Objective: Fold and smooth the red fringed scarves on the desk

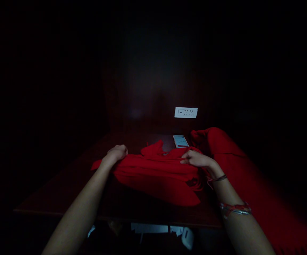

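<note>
A folded red cloth (156,173) lies in several layers across the dark wooden table, with one pointed flap hanging toward the front edge and another sticking up at the back. At its left end my left hand (118,152) is closed, fingers curled around the far corner. My right hand (194,158) grips the upper right part, thumb and fingers pressed into the fabric. Loose folds bunch below the right wrist, which wears a dark band and bracelets. What lies inside the folds is hidden.
A larger red fringed fabric (230,159) drapes along the right side and down toward the front. Behind the cloth rests a small pale printed box or booklet (181,141). A white socket panel (186,112) is on the back wall. Below the table edge sits a white object (188,238).
</note>
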Demonstrator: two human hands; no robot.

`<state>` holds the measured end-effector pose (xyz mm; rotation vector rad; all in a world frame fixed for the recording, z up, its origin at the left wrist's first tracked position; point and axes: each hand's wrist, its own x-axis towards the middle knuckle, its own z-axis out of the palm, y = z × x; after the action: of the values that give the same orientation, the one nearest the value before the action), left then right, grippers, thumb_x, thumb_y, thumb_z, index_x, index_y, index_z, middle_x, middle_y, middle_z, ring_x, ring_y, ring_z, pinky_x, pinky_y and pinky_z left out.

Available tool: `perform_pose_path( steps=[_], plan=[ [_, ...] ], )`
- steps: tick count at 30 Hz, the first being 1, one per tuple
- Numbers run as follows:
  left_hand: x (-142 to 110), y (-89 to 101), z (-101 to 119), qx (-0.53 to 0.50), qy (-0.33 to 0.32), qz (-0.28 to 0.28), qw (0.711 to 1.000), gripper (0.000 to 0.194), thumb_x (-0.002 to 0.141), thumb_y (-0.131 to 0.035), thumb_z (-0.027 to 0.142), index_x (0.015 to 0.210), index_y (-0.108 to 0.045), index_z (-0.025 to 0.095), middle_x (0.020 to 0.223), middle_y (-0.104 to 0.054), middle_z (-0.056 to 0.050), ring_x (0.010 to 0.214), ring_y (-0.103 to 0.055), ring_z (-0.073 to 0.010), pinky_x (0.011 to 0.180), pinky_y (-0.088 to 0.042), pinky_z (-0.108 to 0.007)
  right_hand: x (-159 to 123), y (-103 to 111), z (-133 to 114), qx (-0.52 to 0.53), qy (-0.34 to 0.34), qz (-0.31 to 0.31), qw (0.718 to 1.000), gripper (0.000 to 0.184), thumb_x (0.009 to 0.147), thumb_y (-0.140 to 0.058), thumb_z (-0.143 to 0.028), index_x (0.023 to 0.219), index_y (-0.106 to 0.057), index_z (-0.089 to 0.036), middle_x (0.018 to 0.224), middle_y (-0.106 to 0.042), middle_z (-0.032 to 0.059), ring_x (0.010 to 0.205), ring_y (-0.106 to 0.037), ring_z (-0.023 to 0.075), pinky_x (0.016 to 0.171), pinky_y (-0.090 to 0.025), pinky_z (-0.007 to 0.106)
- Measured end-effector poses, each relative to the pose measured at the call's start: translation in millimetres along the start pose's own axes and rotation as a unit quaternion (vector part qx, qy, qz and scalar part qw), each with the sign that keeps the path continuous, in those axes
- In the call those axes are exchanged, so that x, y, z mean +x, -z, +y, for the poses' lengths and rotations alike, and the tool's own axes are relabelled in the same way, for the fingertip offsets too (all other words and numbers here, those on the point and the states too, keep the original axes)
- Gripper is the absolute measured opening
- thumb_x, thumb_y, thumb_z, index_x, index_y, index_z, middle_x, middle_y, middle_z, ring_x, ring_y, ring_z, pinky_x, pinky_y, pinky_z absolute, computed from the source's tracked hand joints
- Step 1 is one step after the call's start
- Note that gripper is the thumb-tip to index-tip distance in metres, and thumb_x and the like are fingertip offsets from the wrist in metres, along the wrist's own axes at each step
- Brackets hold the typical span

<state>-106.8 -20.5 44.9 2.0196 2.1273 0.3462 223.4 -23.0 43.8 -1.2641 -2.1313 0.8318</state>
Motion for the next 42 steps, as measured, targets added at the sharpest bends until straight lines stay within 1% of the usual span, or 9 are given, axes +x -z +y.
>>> perform_pose_path(
  steps=[5,10,14,16,22,28,32,37,42],
  plan=[
    [0.2,4.8,-7.5,0.051,0.062,0.295,0.952,0.029,0.074,-0.032,0.016,0.092,-0.055,0.018,0.092,-0.056,-0.013,0.079,-0.055,-0.0218,0.062,-0.041,-0.029,1.3,12.8,5.9,0.019,-0.090,0.174,0.980,0.021,0.064,-0.050,-0.031,0.061,-0.061,-0.013,0.046,-0.052,-0.0014,0.042,-0.043,0.0094,0.045,-0.033,0.021],
    [4.8,-4.6,2.3,0.052,0.007,0.083,0.995,0.022,0.067,-0.043,0.014,0.082,-0.058,0.018,0.087,-0.058,-0.010,0.078,-0.056,-0.0200,0.065,-0.042,-0.027,6.7,-2.7,0.6,-0.187,-0.055,0.117,0.974,0.019,0.056,-0.058,-0.018,0.074,-0.062,-0.016,0.068,-0.059,0.0029,0.064,-0.053,0.0148,0.060,-0.040,0.025],
    [6.0,-19.1,20.0,-0.005,-0.100,0.198,0.975,0.028,0.076,-0.037,0.025,0.098,-0.054,0.017,0.099,-0.056,-0.010,0.091,-0.051,-0.0196,0.076,-0.039,-0.028,10.1,-32.3,-17.7,-0.202,0.133,0.206,0.948,0.042,0.066,-0.053,-0.026,0.107,-0.049,-0.017,0.103,-0.052,0.0079,0.095,-0.047,0.0177,0.082,-0.036,0.030],
    [3.5,-27.0,31.1,-0.048,-0.162,0.159,0.973,0.033,0.078,-0.037,0.037,0.097,-0.054,0.017,0.095,-0.058,-0.008,0.088,-0.053,-0.0189,0.076,-0.039,-0.027,15.2,-53.2,-28.0,-0.198,0.182,0.219,0.938,0.040,0.074,-0.045,-0.029,0.112,-0.044,-0.017,0.108,-0.050,0.0085,0.100,-0.044,0.0172,0.086,-0.034,0.032],
    [-4.9,-35.5,49.0,-0.075,-0.319,0.131,0.936,0.020,0.077,-0.043,0.032,0.087,-0.057,0.023,0.090,-0.059,0.000,0.086,-0.052,-0.0143,0.078,-0.037,-0.023,27.8,-85.5,-33.2,-0.217,0.167,0.196,0.942,0.028,0.077,-0.039,-0.025,0.100,-0.053,-0.017,0.091,-0.059,0.0074,0.082,-0.054,0.0171,0.075,-0.038,0.029],
    [1.7,-0.2,3.0,-0.056,-0.041,0.393,0.917,0.030,0.084,-0.025,0.027,0.092,-0.051,0.013,0.091,-0.054,-0.009,0.086,-0.050,-0.0201,0.076,-0.037,-0.030,17.8,-14.1,4.7,-0.080,-0.055,0.493,0.865,0.029,0.075,-0.034,-0.026,0.089,-0.056,-0.013,0.080,-0.061,0.0085,0.070,-0.054,0.0176,0.063,-0.040,0.026],
    [8.3,-8.0,-0.2,-0.046,-0.005,0.246,0.968,0.027,0.082,-0.029,0.026,0.092,-0.052,0.014,0.083,-0.058,-0.010,0.078,-0.055,-0.0229,0.067,-0.039,-0.032,16.9,-9.1,17.0,-0.160,-0.112,0.344,0.918,0.024,0.067,-0.043,-0.019,0.086,-0.058,-0.014,0.078,-0.059,0.0094,0.072,-0.054,0.0201,0.065,-0.039,0.028],
    [8.6,-35.9,29.8,-0.075,-0.180,0.164,0.967,0.037,0.083,-0.026,0.038,0.105,-0.046,0.016,0.101,-0.055,-0.010,0.094,-0.050,-0.0192,0.080,-0.036,-0.029,21.4,-41.8,-3.2,-0.238,0.060,0.302,0.921,0.054,0.068,-0.050,-0.028,0.120,-0.037,-0.018,0.114,-0.041,0.0124,0.102,-0.040,0.0237,0.080,-0.036,0.036],
    [6.0,-46.7,36.4,-0.096,-0.272,0.052,0.956,0.041,0.072,-0.048,0.041,0.105,-0.049,0.017,0.102,-0.055,-0.008,0.092,-0.051,-0.0194,0.081,-0.036,-0.028,25.5,-62.7,-11.4,-0.257,0.135,0.190,0.938,0.047,0.078,-0.037,-0.035,0.124,-0.029,-0.025,0.121,-0.038,0.0082,0.109,-0.036,0.0216,0.085,-0.032,0.041]
  ],
)
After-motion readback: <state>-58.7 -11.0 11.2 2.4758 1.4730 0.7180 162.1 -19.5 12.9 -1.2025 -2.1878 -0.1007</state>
